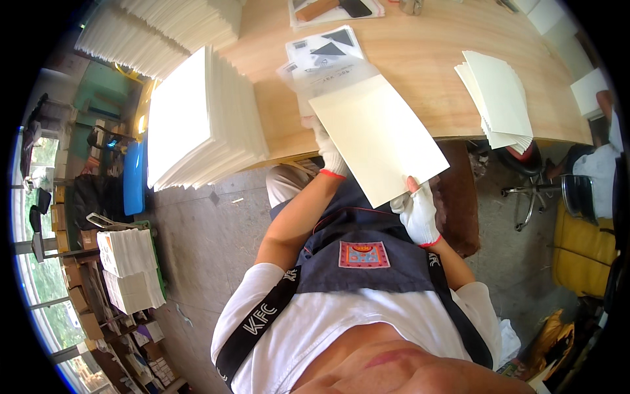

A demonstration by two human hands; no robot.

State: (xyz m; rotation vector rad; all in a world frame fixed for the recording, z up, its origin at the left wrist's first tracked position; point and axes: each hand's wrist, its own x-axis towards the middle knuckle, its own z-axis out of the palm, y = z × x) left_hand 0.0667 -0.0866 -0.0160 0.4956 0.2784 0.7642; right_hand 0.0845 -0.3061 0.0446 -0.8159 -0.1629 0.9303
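In front of me, at the table edge, a cream sheet or thin pad of paper (384, 141) is held at a slant. My right hand (418, 210), in a white glove with a bare thumb tip, grips its near corner, thumb on top. The far end of the paper meets a translucent plastic bag (331, 73) with faint print, and seems to lie partly inside it. My left hand (329, 152), also gloved, closes on the bag beside the paper's left edge; its fingers are partly hidden. Printed packets (338, 41) lie beneath the bag on the table.
Tall stacks of white paper (180, 118) fill the table's left side. A smaller pile (495, 98) overhangs the right front edge. An orange-and-black tool (318, 9) lies at the back. A wheeled chair (528, 187) and another person's sleeve (600, 167) are on the right.
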